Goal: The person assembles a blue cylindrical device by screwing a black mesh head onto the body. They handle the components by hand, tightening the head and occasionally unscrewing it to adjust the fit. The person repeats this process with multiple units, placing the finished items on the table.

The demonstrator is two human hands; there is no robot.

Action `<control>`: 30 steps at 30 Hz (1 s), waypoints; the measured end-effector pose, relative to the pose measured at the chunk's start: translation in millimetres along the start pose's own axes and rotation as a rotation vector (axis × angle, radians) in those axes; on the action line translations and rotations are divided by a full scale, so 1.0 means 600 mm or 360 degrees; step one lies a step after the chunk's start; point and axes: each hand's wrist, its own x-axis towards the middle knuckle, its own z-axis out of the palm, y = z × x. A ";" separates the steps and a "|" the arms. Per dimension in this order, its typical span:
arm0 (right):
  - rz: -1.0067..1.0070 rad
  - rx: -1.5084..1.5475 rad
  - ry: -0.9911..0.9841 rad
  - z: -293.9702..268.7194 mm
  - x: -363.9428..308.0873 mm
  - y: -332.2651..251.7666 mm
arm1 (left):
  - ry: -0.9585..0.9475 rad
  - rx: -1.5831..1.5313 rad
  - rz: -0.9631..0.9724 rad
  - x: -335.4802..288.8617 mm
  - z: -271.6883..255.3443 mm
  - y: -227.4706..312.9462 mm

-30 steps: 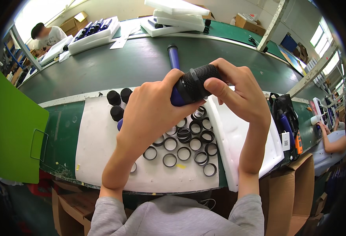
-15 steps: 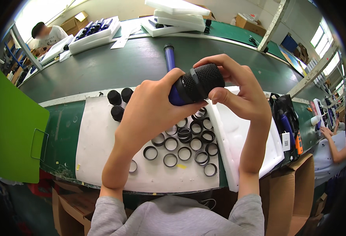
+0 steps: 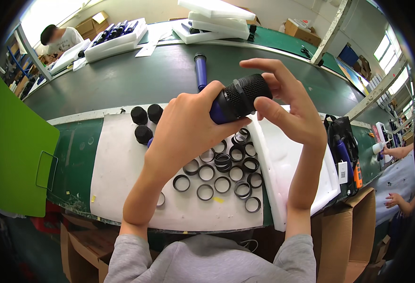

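Note:
A microphone with a blue body and black mesh head [image 3: 254, 89] lies tilted in my left hand [image 3: 181, 125], whose fingers wrap its body. A dark ring [image 3: 239, 94] circles the mesh. At the mesh end, my right hand [image 3: 295, 108] has its fingers spread, index finger raised, thumb close to the mesh; I cannot tell whether it touches. Beneath my hands, several black rings [image 3: 206, 172] lie scattered on a white sheet [image 3: 118, 188]. Left of my left hand stand several black mesh heads [image 3: 143, 134], with a bit of blue body showing beside one.
Another blue microphone body [image 3: 201, 73] lies on the dark surface beyond. A white foam tray [image 3: 306, 188] sits at right, beside a black bag [image 3: 342, 141]. Cardboard boxes [image 3: 344, 231] stand below the edge. A green panel [image 3: 18, 146] is at left. Other people work at far left and right.
My right hand has loosened from the microphone head, its index finger lifting away. The left hand keeps its hold. At right, another person's hands have moved, one now at a white bottle.

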 end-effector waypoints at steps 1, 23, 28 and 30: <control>-0.0055 -0.0030 -0.0026 -0.005 0.000 -0.001 | -0.0005 -0.0020 -0.0011 0.000 -0.001 0.001; 0.0333 -0.0255 -0.0087 -0.011 -0.003 -0.002 | -0.0039 0.0159 -0.0047 -0.002 0.013 0.006; 0.0456 -0.0398 -0.0123 -0.016 -0.001 -0.005 | -0.0032 0.0142 -0.0036 -0.001 0.015 0.006; 0.0207 -0.0270 -0.0086 -0.017 -0.006 -0.001 | 0.0028 0.0088 0.0014 0.000 0.016 0.008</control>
